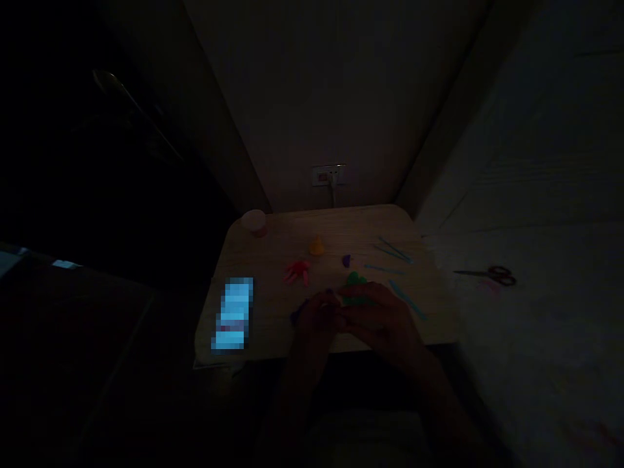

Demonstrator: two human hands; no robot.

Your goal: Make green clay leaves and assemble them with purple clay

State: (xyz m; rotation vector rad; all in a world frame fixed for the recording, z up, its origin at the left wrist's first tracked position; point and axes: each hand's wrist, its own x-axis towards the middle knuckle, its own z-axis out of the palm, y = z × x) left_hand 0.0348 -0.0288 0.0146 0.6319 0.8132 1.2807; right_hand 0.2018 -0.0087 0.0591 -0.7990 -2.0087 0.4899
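Observation:
Near the front edge of the small wooden table, my left hand [318, 320] is closed with its fingers curled. My right hand [383, 318] meets it from the right, its fingertips pinched together against the left fingers. A small dark purple lump [330, 292] shows faintly between them; dim light hides its shape. Another dark purple piece [296, 313] lies just left of my left hand. Partly behind my right hand is a green clay-like piece [355, 281]. Farther back lie a pinkish-red piece with finger-like strands [298, 272], an orange lump [316, 246] and a small purple piece [346, 260].
Thin blue sticks [396, 249] and a blue tool [407, 299] lie on the table's right side. A glowing, pixelated rectangle [234, 315] is at left, a pale cup [254, 221] at the back left corner. Scissors [504, 275] rest on the pale surface beyond the table.

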